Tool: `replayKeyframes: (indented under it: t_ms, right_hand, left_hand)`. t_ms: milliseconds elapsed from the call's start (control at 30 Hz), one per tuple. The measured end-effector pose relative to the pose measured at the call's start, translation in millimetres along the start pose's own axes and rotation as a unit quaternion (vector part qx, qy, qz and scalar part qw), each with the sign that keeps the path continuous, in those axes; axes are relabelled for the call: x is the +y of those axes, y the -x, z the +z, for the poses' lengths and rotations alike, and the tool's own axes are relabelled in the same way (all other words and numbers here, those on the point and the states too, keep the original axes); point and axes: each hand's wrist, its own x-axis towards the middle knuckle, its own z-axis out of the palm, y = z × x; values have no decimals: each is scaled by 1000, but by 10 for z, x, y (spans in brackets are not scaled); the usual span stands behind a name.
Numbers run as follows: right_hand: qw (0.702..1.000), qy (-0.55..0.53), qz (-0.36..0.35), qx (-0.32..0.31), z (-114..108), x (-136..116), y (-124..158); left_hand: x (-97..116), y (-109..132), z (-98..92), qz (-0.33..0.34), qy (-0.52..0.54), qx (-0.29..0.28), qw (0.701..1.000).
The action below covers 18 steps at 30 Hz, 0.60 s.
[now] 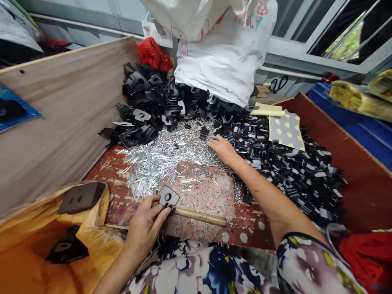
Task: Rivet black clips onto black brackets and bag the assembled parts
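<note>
My left hand (147, 222) is closed on a flat grey-and-black plastic part (173, 197) with a round hole, at the near edge of a worn stone slab. Just right of these fingers lies a wooden handle (200, 216), probably a hammer's; its head is not visible. My right hand (226, 151) reaches out over a heap of tiny metal pieces (196, 134), fingers extended and apart from one another. Whether its fingertips touch a piece is too small to tell. Thin metal pins (150, 161) lie heaped between the hands and to the left.
Large black plastic parts (143, 90) pile up at the back left, small black clips (281, 167) at the right. A white sack (217, 61) stands behind. Wooden boards (67, 110) wall the bench's sides. A yellow bag (27, 245) lies open at the near left.
</note>
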Motion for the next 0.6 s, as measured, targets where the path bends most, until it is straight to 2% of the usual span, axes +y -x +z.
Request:
replayKeyframes:
  t_ms: [133, 200, 267, 367, 433, 467, 600]
  right_hand:
    - [1000, 22, 0, 1, -4, 145, -10]
    - [999, 26, 24, 24, -48, 114, 99]
    - [997, 20, 48, 60, -83, -1, 272]
    - [986, -128, 61, 91, -22, -361, 615]
    - [956, -278, 53, 82, 100, -680, 847]
    - [943, -319, 45, 78, 170, -839, 947]
    - [945, -309, 8, 110, 367, -1314, 1176]
  left_hand:
    - [-52, -9, -95, -100, 128, 38, 986]
    - [-53, -5, -144, -185, 217, 69, 956]
    - [4, -14, -169, -267, 319, 74, 906]
    - [190, -63, -133, -325, 429, 15, 843]
    - [332, -109, -64, -324, 462, -33, 825]
    - [395, -131, -21, -319, 473, -54, 820]
    - [556, -172, 132, -296, 510, -91, 803]
